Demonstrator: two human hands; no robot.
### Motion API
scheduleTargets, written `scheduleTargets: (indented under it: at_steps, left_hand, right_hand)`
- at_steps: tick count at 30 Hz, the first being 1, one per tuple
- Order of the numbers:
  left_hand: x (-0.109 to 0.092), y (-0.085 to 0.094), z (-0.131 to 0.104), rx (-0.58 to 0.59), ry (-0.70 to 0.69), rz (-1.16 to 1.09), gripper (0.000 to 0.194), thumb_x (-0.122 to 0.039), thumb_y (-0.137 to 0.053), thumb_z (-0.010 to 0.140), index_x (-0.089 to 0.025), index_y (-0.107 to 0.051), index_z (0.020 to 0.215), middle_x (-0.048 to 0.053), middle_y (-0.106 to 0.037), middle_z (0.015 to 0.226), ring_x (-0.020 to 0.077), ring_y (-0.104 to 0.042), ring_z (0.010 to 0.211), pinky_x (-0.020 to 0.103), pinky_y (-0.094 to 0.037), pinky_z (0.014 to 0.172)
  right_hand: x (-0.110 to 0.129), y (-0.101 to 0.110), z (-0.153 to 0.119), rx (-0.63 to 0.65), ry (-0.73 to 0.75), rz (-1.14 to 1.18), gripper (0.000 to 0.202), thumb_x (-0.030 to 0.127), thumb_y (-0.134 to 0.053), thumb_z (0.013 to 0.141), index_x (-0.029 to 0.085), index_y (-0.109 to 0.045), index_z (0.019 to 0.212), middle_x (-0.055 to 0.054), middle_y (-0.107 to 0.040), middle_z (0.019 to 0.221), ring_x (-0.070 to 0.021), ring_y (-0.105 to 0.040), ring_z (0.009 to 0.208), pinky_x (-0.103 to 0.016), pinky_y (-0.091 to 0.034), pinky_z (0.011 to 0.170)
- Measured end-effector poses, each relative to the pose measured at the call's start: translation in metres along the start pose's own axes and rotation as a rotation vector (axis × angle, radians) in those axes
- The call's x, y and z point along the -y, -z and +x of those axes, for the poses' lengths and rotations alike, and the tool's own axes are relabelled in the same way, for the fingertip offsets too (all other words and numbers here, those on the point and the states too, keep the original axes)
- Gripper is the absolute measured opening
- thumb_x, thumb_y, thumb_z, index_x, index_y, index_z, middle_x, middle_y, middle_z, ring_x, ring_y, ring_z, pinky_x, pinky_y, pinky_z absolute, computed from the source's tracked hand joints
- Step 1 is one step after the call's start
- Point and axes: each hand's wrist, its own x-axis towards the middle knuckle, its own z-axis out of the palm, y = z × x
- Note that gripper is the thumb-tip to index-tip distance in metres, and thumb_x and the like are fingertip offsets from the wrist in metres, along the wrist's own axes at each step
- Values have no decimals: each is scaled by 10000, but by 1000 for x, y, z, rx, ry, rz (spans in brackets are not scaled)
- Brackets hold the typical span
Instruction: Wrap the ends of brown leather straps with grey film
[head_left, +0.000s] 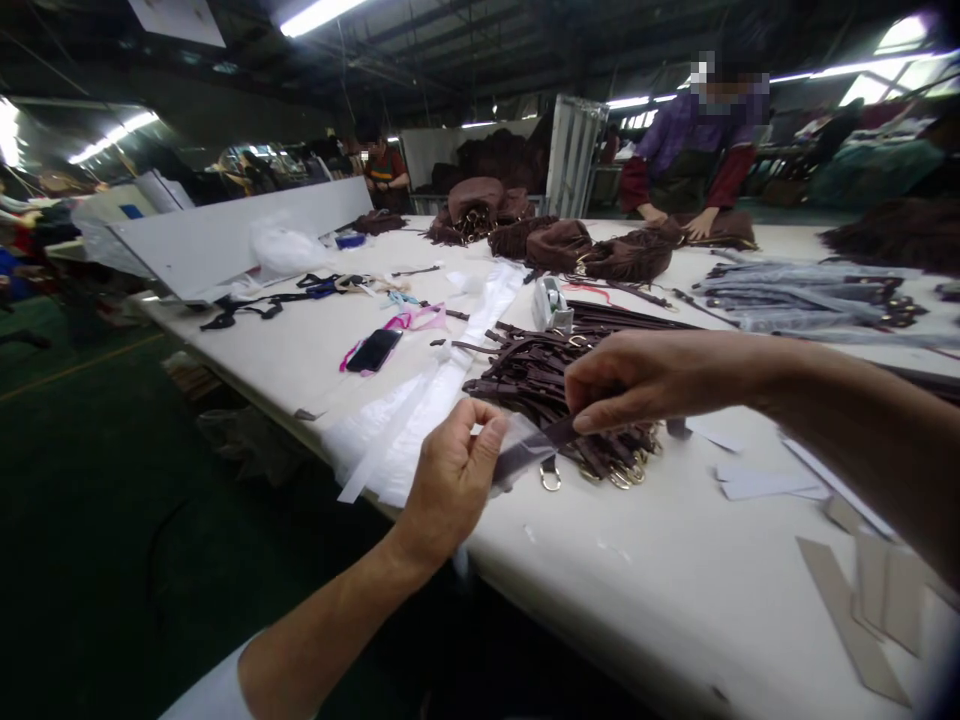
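Note:
My left hand (459,470) pinches the edge of a clear plastic sleeve (521,440). A dark brown strap (561,432) runs into the sleeve's mouth, and my right hand (626,380) grips it between thumb and fingers. Just below hangs a gold-coloured metal ring (550,478) on a short strap end; I cannot tell if it belongs to the held strap. Behind my hands lies a pile of brown straps (517,365) with gold rings. White plastic sleeves (397,430) lie stacked to the left, at the table's near edge.
Beyond the pile stands a tape dispenser (553,305). A phone (374,351) lies left on the white table (600,600). Bagged straps (810,295) are at the right, card strips (851,615) nearer. Brown fringed bags (559,245) line the back, where a co-worker (690,160) handles one.

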Motion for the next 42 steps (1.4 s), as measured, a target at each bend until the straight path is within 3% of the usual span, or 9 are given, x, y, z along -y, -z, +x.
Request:
scheduleTargets:
  at_steps: [4, 9, 14, 20, 25, 29, 33, 38, 42]
  left_hand:
    - [2, 14, 3, -48, -87, 81, 196, -354, -475, 879, -183, -506, 789, -49, -470, 612, 76, -457, 518, 168, -369, 478]
    - [19, 38, 3, -199, 34, 106, 224, -408, -470, 877, -199, -482, 799, -79, -425, 517, 70, -412, 418, 167, -337, 415]
    - [15, 18, 5, -28, -38, 40, 216, -395, -455, 884, -193, -491, 816, -69, -443, 553, 75, -445, 442, 179, -377, 448]
    - [15, 16, 5, -122, -53, 88, 211, -375, -459, 883, -189, -491, 788, -69, -413, 548, 82, -442, 459, 193, -365, 466]
    - [11, 8, 6, -92, -130, 107, 194, -339, -454, 882, -186, -517, 780, -54, -431, 575, 89, -405, 492, 210, -351, 496]
    - [13, 8, 4, -153, -100, 74, 210, -349, -453, 881, -186, -497, 756, -57, -406, 570, 91, -406, 508, 209, -352, 502]
    - [10, 3, 3, -95, -150, -10, 184, -328, -437, 898, -183, -505, 806, -31, -495, 695, 95, -467, 618, 205, -385, 578]
    - [6, 1, 3, -107, -146, -200, 176, -360, -476, 888, -195, -509, 938, -24, -525, 760, 93, -491, 661, 201, -416, 631]
    - [5, 12, 8, -236, -135, -309, 324, -389, -545, 851, -227, -482, 1125, -69, -411, 624, 64, -408, 503, 175, -376, 501]
  right_hand:
    - [-7, 23, -18, 18, -49, 6, 181, 281, -580, 805, 109, -620, 845, 58, -543, 586, -40, -451, 501, -162, -294, 442]
    - [-40, 52, -50, -105, -302, -50, 402, 327, -373, 842, 36, -651, 859, 95, -503, 585, -3, -420, 552, -247, -279, 515]
    - [-25, 35, -28, 62, -85, 52, 240, 394, -601, 795, 165, -670, 797, 53, -521, 557, -49, -417, 488, -183, -305, 437]
    - [-27, 34, -32, -9, -189, -7, 306, 430, -515, 837, 155, -646, 809, 40, -491, 576, -57, -425, 500, -188, -306, 442]
    - [-16, 28, -15, 149, -28, -61, 261, 419, -519, 844, 177, -602, 791, 32, -484, 582, -79, -420, 500, -184, -333, 429]
    - [-9, 25, -7, 62, -89, -115, 232, 363, -512, 845, 165, -602, 764, 28, -469, 555, -81, -410, 480, -183, -322, 412]
    - [1, 17, 7, 71, 91, -114, 173, 310, -552, 822, 152, -614, 788, 31, -500, 597, -79, -422, 519, -185, -331, 447]
    - [5, 3, 22, -204, 156, 67, 176, 313, -597, 800, 154, -552, 858, 26, -532, 646, -86, -486, 527, -183, -390, 451]
    - [7, -31, 29, -734, 222, 319, 302, 383, -608, 806, 175, -539, 1015, -46, -610, 889, -139, -586, 714, -255, -498, 630]
